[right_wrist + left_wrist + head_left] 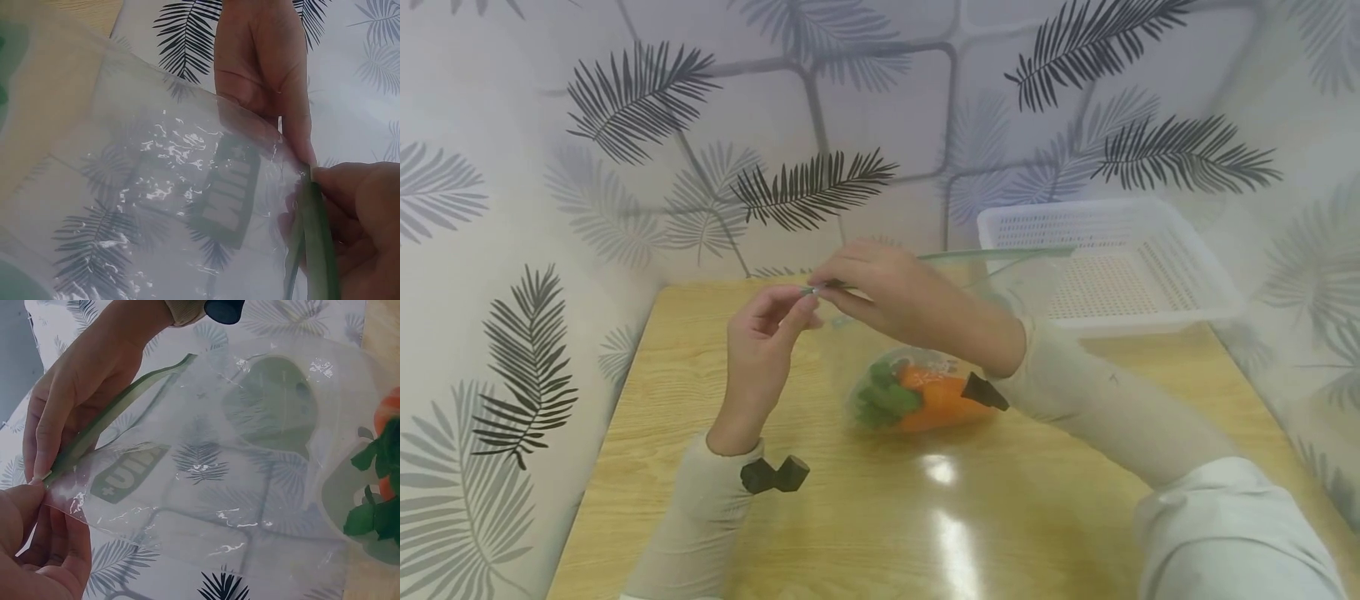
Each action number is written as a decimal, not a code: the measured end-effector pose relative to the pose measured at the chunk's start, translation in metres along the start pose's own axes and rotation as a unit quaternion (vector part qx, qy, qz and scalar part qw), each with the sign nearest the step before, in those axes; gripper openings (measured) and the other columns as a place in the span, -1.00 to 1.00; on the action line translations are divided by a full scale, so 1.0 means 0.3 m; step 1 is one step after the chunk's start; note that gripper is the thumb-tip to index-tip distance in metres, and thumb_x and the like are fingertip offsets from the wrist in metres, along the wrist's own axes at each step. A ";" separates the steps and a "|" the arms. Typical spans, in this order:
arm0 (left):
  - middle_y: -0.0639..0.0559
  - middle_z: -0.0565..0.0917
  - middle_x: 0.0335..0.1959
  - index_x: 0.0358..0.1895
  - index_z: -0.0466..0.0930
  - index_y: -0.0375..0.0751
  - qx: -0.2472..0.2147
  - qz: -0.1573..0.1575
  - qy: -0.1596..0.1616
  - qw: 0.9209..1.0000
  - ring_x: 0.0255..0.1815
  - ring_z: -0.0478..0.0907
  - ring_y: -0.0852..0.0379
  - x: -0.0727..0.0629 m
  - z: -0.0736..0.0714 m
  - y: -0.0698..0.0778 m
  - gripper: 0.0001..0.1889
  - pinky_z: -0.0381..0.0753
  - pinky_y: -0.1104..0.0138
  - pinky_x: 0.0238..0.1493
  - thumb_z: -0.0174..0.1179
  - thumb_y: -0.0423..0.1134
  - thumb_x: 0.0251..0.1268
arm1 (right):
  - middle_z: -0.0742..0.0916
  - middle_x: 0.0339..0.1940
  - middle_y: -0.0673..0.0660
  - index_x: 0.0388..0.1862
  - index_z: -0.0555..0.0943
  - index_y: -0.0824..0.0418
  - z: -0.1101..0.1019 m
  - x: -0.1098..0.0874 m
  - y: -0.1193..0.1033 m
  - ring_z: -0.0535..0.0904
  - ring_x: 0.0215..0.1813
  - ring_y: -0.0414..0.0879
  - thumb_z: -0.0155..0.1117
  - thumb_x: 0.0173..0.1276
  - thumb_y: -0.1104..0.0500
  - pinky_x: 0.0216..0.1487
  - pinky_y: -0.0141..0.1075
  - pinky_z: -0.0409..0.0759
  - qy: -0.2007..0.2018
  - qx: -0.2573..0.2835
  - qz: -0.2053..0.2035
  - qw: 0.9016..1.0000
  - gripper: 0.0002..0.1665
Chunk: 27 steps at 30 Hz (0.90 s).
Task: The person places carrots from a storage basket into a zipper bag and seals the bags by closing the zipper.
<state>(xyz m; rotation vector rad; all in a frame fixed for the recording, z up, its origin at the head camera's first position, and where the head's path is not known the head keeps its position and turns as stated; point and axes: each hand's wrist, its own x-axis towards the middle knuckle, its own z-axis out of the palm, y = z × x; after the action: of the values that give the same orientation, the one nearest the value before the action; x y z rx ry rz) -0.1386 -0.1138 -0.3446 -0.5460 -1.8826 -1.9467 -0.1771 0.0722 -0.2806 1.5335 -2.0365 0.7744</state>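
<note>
A clear zip bag (206, 506) with a green strip (134, 394) along its mouth hangs above the table's far part. Its lower end holds something orange (951, 404) and something leafy green (883, 398), perhaps vegetables; their exact kinds are unclear through the plastic. My left hand (756, 362) pinches one corner of the bag between thumb and index finger. Right beside it, my right hand (910, 300) pinches the end of the green strip, with fingertips almost meeting the left ones. In the left wrist view, the strip's two sides look parted away from the pinched corner.
A white plastic basket (1221, 312) with perforated sides stands at the back right of the wooden table (850, 533), partly behind the bag. Leaf-patterned covering (880, 117) rises behind the table and at both sides.
</note>
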 end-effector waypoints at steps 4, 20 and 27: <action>-0.08 0.60 -0.28 -0.21 0.57 -0.38 0.000 0.004 -0.004 1.000 -0.37 0.57 0.04 -0.003 0.003 0.004 -0.91 0.65 0.26 -0.19 0.16 -0.43 0.25 | 0.70 -0.25 0.07 -0.16 0.62 0.29 -0.003 0.000 0.000 0.55 -0.19 -0.12 0.22 0.29 0.31 -0.13 -0.42 0.51 -0.004 0.020 0.003 1.000 -0.85; -0.25 0.58 -0.36 -0.24 0.55 -0.42 0.026 0.024 -0.011 0.999 -0.39 0.57 0.07 -0.007 0.001 -0.006 -0.89 0.63 0.27 -0.22 0.17 -0.39 0.25 | 0.66 -0.29 0.04 -0.23 0.62 0.29 -0.028 -0.032 0.022 0.51 -0.23 -0.16 0.25 0.27 0.32 -0.14 -0.45 0.51 -0.010 0.043 0.007 0.999 -0.89; -0.05 0.60 -0.39 -0.25 0.52 -0.50 0.039 0.016 -0.004 0.999 -0.41 0.57 0.13 -0.010 0.017 0.036 -0.91 0.63 0.34 -0.23 0.14 -0.49 0.25 | 0.69 -0.26 0.08 -0.22 0.63 0.32 -0.070 -0.078 0.042 0.56 -0.19 -0.12 0.28 0.23 0.35 -0.08 -0.39 0.55 -0.003 0.057 0.020 0.998 -0.86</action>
<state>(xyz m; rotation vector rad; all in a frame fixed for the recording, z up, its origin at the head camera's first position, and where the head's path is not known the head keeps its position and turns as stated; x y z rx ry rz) -0.1302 -0.1092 -0.3367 -0.5578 -1.9332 -1.8456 -0.1825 0.1056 -0.2829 1.5627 -2.0652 0.9168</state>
